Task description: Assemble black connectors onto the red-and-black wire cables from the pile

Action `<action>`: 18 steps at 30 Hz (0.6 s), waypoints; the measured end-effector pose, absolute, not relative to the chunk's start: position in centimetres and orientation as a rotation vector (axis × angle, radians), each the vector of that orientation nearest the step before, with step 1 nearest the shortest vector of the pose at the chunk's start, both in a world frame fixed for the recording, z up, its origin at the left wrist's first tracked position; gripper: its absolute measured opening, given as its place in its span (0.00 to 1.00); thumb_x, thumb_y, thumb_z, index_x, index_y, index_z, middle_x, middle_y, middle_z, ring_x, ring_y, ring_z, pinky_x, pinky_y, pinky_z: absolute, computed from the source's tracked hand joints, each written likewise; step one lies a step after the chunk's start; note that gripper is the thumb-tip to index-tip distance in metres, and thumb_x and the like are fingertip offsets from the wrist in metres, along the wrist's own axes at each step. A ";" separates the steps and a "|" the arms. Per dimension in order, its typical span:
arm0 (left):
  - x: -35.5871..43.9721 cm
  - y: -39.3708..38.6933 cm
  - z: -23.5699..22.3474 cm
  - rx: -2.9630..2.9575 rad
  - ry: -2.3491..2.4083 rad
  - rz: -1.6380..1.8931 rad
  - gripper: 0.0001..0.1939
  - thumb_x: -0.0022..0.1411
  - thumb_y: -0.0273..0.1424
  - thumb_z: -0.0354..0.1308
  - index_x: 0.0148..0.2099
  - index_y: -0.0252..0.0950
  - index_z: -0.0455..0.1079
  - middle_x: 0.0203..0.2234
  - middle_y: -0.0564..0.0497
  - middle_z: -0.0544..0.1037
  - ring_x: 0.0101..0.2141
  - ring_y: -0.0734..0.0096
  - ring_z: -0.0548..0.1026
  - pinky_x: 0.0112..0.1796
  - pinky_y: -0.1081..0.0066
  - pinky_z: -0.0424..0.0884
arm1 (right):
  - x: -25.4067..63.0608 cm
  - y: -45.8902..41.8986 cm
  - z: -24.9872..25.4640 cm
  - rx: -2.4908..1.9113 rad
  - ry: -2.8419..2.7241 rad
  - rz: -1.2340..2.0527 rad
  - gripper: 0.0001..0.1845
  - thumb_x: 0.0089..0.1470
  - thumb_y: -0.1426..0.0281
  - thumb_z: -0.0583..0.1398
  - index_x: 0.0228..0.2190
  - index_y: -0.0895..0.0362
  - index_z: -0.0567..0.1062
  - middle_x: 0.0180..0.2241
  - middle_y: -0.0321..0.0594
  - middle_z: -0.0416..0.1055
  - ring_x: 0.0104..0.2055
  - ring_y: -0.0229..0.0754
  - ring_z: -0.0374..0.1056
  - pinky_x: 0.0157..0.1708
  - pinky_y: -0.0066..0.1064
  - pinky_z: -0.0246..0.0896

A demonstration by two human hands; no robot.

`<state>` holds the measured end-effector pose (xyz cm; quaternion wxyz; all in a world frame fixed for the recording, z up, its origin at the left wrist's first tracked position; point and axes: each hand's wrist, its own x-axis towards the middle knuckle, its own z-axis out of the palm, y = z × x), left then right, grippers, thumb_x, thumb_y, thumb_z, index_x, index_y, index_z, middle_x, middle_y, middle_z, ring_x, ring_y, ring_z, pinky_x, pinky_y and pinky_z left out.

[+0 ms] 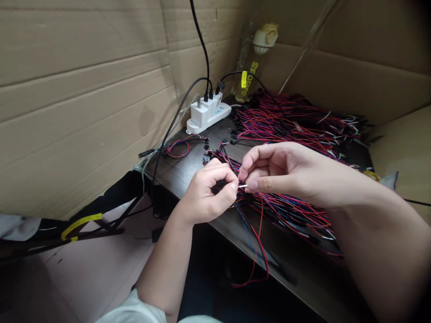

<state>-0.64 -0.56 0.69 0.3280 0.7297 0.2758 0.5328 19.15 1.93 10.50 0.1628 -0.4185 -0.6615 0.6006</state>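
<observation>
My left hand (208, 193) is curled in a fist around a small black connector, with red, blue and black wires (254, 246) trailing down from it over the table's front edge. My right hand (279, 172) pinches a thin white piece (243, 185) between thumb and forefinger, its tip touching my left hand's fingers. Both hands hover above a heap of red, blue and black wire harnesses (289, 211) on the dark wooden table (303, 278).
A larger pile of the same harnesses (296, 119) lies at the back. A white power strip (207, 114) with plugged black cables sits at the back left, a small coiled red-black harness (180, 147) near it. Cardboard walls (84, 89) enclose the table. A clear bottle (251, 67) stands in the corner.
</observation>
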 end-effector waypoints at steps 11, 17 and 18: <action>-0.4 -0.6 0.5 1.906 0.713 1.518 0.11 0.66 0.27 0.56 0.29 0.37 0.65 0.22 0.54 0.69 0.30 0.70 0.64 0.38 0.64 0.62 | 19.3 1.9 10.1 -1.232 -2.109 1.629 0.11 0.55 0.63 0.67 0.38 0.56 0.81 0.33 0.39 0.78 0.33 0.40 0.71 0.33 0.31 0.65; -0.4 -0.6 0.7 1.967 0.702 1.513 0.10 0.65 0.27 0.56 0.29 0.37 0.66 0.22 0.54 0.69 0.29 0.71 0.64 0.37 0.64 0.62 | 19.4 1.7 10.4 -1.219 -2.256 1.542 0.09 0.57 0.63 0.65 0.33 0.55 0.81 0.26 0.34 0.71 0.26 0.35 0.60 0.25 0.28 0.53; -0.4 -0.6 0.7 1.975 0.706 1.504 0.10 0.65 0.27 0.56 0.29 0.37 0.65 0.22 0.54 0.69 0.29 0.70 0.64 0.37 0.64 0.62 | 19.4 1.7 10.4 -1.210 -2.257 1.541 0.09 0.58 0.63 0.65 0.33 0.55 0.81 0.26 0.34 0.71 0.26 0.35 0.60 0.25 0.28 0.53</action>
